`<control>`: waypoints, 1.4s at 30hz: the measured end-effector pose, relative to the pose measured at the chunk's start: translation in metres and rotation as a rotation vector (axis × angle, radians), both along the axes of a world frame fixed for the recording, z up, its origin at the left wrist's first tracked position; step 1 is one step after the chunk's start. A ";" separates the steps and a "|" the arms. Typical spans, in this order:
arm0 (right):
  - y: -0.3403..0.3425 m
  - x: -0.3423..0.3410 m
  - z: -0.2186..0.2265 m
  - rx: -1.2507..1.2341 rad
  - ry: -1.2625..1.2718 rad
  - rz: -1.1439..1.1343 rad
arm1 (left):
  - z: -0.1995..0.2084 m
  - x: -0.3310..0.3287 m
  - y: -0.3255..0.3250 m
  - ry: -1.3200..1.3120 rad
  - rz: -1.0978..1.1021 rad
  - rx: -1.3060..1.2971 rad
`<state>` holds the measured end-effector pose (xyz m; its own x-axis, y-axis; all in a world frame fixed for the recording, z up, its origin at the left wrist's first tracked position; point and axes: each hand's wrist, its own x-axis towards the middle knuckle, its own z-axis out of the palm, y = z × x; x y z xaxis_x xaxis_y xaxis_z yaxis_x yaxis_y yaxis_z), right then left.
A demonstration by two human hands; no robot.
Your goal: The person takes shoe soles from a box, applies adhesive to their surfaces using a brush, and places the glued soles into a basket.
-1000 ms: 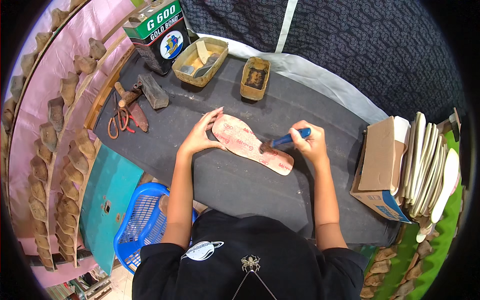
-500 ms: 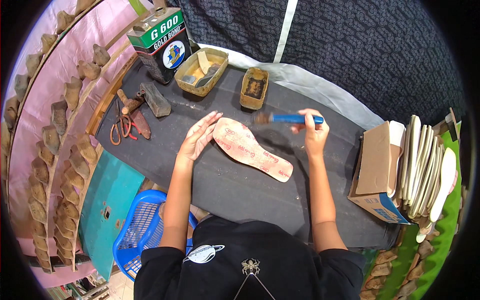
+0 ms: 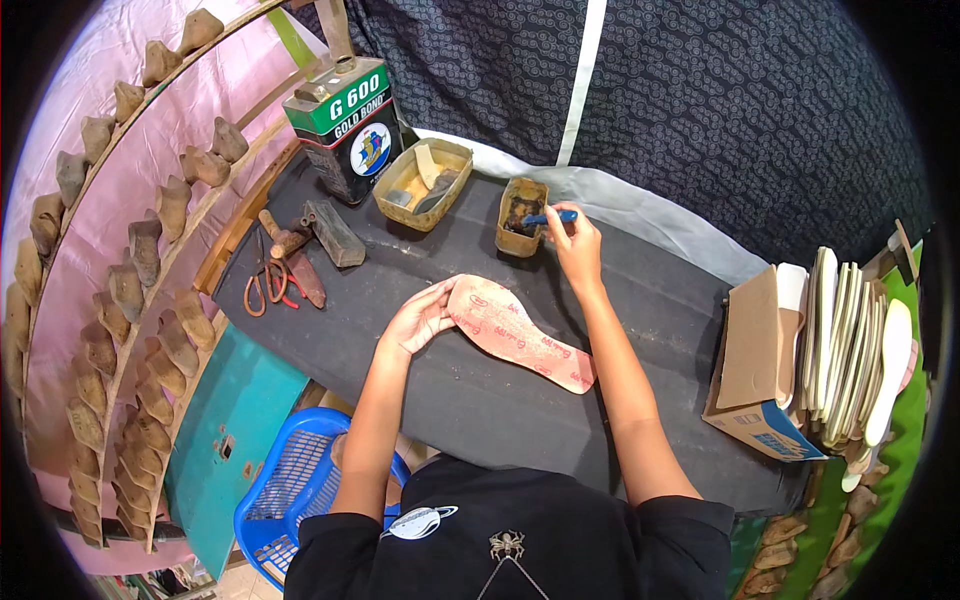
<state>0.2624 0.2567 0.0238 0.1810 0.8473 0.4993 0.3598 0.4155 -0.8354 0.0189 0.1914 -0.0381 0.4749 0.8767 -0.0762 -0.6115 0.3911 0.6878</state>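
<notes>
My left hand is at the wide end of a pink insole with red print, its fingers stretched out along the edge. The insole lies at a slant on the black-covered table. Further off, my right hand grips a brush by its blue handle. The brush's tip is down inside a small brownish, stained container, where its bristles are hard to make out.
Left of it stand a larger tub with scraps and a green-and-black metal can. Scissors, a hammer and a dark block lie nearby. At right, a cardboard box stands beside stacked pale soles. Shoe lasts line racks at left.
My right hand has carried the brush from beside the insole, away from me and leftward, into the small container. The left hand stays at the insole. The whole view has shifted slightly.
</notes>
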 end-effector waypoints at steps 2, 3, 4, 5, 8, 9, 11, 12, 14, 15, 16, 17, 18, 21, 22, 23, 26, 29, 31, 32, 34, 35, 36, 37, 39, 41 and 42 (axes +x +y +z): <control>-0.001 0.002 0.001 -0.005 -0.005 -0.001 | 0.009 0.001 -0.003 -0.004 -0.044 -0.030; -0.002 0.004 0.001 -0.005 -0.008 -0.004 | 0.008 0.002 -0.002 -0.006 -0.047 -0.029; -0.004 0.003 0.005 0.031 0.034 -0.014 | 0.005 0.000 -0.001 0.005 -0.045 -0.022; -0.006 0.003 0.008 0.066 0.076 -0.024 | 0.003 -0.002 -0.001 0.017 -0.044 -0.014; -0.011 0.005 0.017 0.061 0.149 0.008 | -0.002 -0.005 0.003 -0.028 -0.070 -0.004; -0.013 0.005 0.019 0.047 0.157 0.037 | -0.003 -0.005 0.004 -0.030 -0.068 -0.006; -0.014 0.009 0.014 0.122 0.125 0.006 | 0.003 -0.002 0.006 -0.116 -0.053 -0.078; -0.014 0.011 0.012 0.198 0.095 -0.022 | 0.004 -0.002 0.006 -0.117 -0.055 -0.079; -0.018 0.013 0.016 0.148 0.097 -0.008 | 0.004 -0.003 0.004 -0.120 -0.056 -0.047; -0.020 0.014 0.016 0.100 0.099 0.004 | 0.003 -0.003 0.004 -0.121 -0.054 -0.049; -0.021 0.015 0.015 0.100 0.099 0.003 | 0.003 -0.002 0.004 -0.092 -0.032 -0.019; -0.023 0.017 0.013 0.134 0.161 0.005 | 0.003 -0.002 0.004 -0.064 -0.010 0.012; -0.025 0.018 0.011 0.169 0.222 0.007 | 0.002 -0.001 0.004 -0.064 -0.011 0.011; -0.034 0.022 0.012 0.194 0.351 0.039 | -0.004 -0.002 0.004 -0.023 0.019 -0.018; -0.037 0.024 0.014 0.183 0.448 0.060 | -0.004 -0.003 0.005 -0.012 0.010 -0.010; -0.038 0.027 0.015 0.160 0.496 0.039 | -0.004 -0.003 0.006 -0.001 0.001 -0.002; -0.042 0.035 0.013 0.067 0.715 0.015 | 0.002 -0.002 0.005 -0.059 -0.012 -0.017; -0.057 0.043 0.010 0.043 0.672 0.028 | 0.006 -0.001 0.003 -0.062 -0.011 -0.026; -0.071 0.044 0.010 0.024 0.619 0.052 | 0.005 -0.002 0.004 -0.057 -0.011 -0.024; -0.079 0.045 0.009 0.020 0.618 0.051 | 0.003 -0.003 0.005 -0.055 -0.014 -0.018; -0.098 0.049 0.007 0.027 0.421 0.042 | 0.003 -0.004 0.005 -0.053 -0.021 -0.015; -0.106 0.053 0.006 0.025 0.368 0.067 | 0.004 -0.003 0.005 -0.047 -0.012 -0.016; -0.113 0.056 0.006 0.023 0.367 0.063 | 0.004 -0.003 0.005 -0.040 -0.002 -0.018; -0.119 0.059 0.006 0.017 0.333 0.065 | 0.004 -0.003 0.006 -0.027 -0.007 -0.014; -0.131 0.067 0.002 0.008 0.242 0.052 | 0.004 -0.003 0.007 -0.031 -0.006 -0.011; -0.140 0.066 0.001 0.016 0.195 0.061 | 0.003 -0.003 0.008 -0.033 0.009 -0.005; -0.144 0.066 0.001 0.026 0.147 0.074 | 0.002 -0.004 0.008 -0.031 0.007 -0.007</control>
